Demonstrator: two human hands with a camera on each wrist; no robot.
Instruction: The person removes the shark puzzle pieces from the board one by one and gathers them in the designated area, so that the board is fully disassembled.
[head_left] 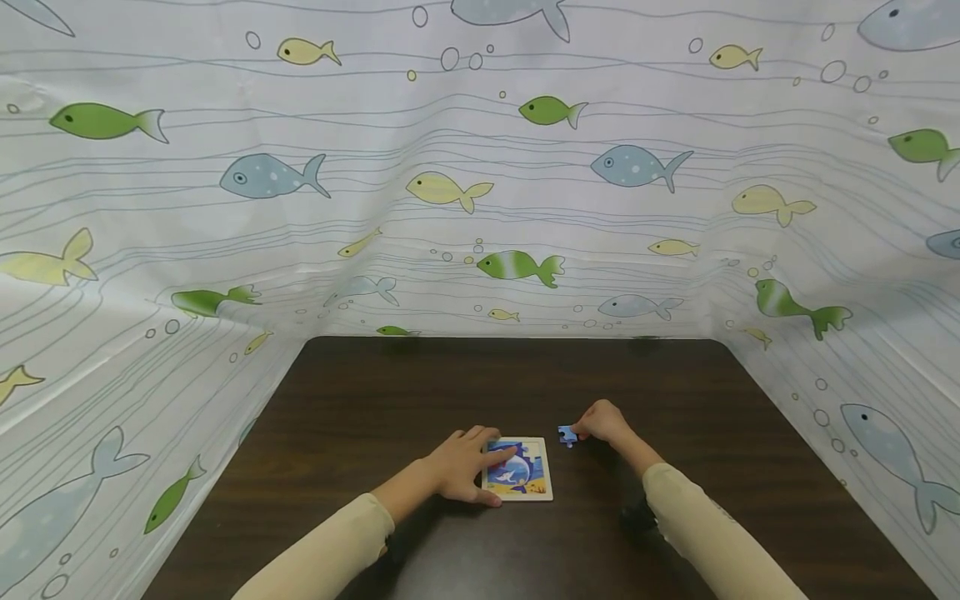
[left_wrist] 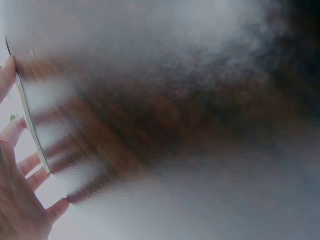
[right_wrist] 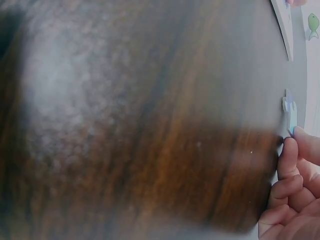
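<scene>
A square puzzle board (head_left: pixel 548 487) with a pale rim and a blue sea picture lies on the dark table. My left hand (head_left: pixel 457 467) rests on its left side, fingers spread and fairly straight; the left wrist view shows that hand (left_wrist: pixel 20 195) at the board's edge (left_wrist: pixel 34 130). To the right of the board, my right hand (head_left: pixel 603 423) pinches a blue puzzle piece (head_left: pixel 567 436) between thumb and finger. In the right wrist view the piece (right_wrist: pixel 291 112) stands out from the fingertips of the right hand (right_wrist: pixel 295 185), apart from the board (right_wrist: pixel 284 30).
The dark wooden table (head_left: pixel 360 392) extends around the board. A white curtain (head_left: pixel 420 275) printed with fish hangs behind the table and along both its sides.
</scene>
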